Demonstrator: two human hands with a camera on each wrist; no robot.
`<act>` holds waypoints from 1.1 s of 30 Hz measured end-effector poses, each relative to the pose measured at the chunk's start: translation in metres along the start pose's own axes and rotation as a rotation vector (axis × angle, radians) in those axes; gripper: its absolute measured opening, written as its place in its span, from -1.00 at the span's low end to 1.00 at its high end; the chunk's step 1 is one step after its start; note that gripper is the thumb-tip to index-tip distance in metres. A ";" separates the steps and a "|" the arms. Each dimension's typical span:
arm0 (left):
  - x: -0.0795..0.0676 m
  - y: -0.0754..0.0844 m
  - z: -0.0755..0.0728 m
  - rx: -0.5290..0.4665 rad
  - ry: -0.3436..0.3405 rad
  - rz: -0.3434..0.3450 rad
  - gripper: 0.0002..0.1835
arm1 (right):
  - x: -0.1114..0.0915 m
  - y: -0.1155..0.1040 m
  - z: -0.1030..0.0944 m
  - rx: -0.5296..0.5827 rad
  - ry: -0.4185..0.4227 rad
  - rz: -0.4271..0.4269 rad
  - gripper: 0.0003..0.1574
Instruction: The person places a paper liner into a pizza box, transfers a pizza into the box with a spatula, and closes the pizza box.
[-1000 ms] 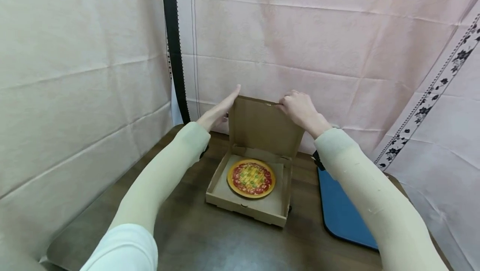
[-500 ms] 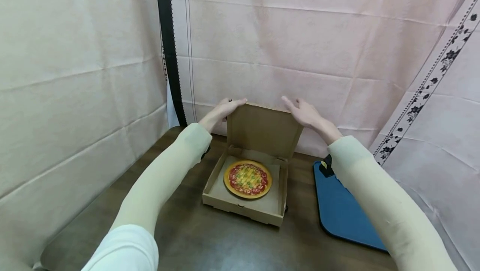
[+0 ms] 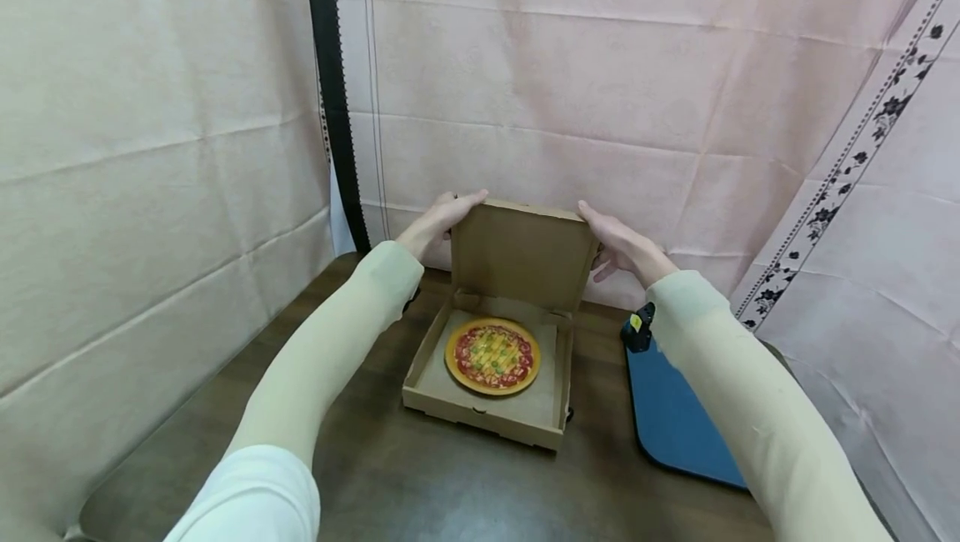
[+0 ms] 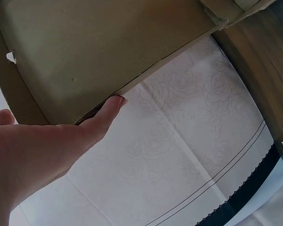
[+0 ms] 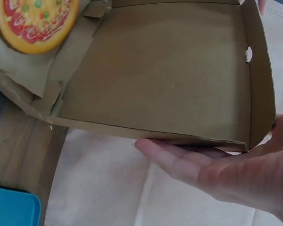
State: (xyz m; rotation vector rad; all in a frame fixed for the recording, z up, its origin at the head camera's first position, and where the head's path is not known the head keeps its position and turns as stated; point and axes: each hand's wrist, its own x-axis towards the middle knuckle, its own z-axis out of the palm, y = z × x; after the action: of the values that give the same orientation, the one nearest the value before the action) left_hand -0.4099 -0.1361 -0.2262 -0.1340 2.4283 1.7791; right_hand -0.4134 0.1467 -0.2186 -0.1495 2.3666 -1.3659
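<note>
A brown cardboard pizza box (image 3: 483,421) lies on the table, its lid (image 3: 522,257) raised nearly upright at the back. Inside sits a round pizza (image 3: 492,357) with red and yellow topping, on a sheet of paper. At the lid's upper left corner is my left hand (image 3: 446,215), the thumb at the top edge and extended fingers along the side (image 4: 42,150). My right hand (image 3: 621,240) touches the upper right corner the same way; the right wrist view shows its fingers (image 5: 179,162) lying fairly straight against the lid's side wall. Some fingers of both hands are hidden.
A blue tray (image 3: 678,421) lies on the table to the right, partly under my right forearm. Pale cloth hangs (image 3: 540,92) close behind the box and along the left side. The dark wooden table (image 3: 420,484) extends in front of the box.
My right hand has let go of the lid's top edge and moved to its upper right corner. My left thumb has come down onto the upper left corner. The lid stays raised.
</note>
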 end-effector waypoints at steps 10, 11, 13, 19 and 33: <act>-0.005 -0.003 -0.003 -0.035 -0.007 0.012 -0.23 | -0.004 0.000 0.004 -0.010 0.011 0.017 0.05; -0.006 -0.003 -0.003 -0.028 -0.009 0.012 -0.22 | -0.004 0.001 0.004 -0.004 0.011 0.016 0.04; -0.007 -0.004 -0.004 -0.011 -0.018 0.014 -0.19 | -0.007 0.003 0.005 0.002 0.011 0.012 0.03; -0.013 -0.010 -0.006 0.025 -0.028 -0.001 -0.44 | -0.015 0.012 0.012 0.004 0.009 -0.003 0.00; -0.039 -0.030 -0.006 0.003 -0.076 0.056 -0.62 | -0.041 0.033 0.030 0.002 -0.022 -0.116 -0.08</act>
State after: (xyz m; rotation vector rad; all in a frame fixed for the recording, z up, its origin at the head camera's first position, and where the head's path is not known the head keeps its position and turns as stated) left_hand -0.3669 -0.1515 -0.2465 0.0019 2.4044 1.7693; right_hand -0.3610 0.1513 -0.2484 -0.3044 2.3709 -1.4110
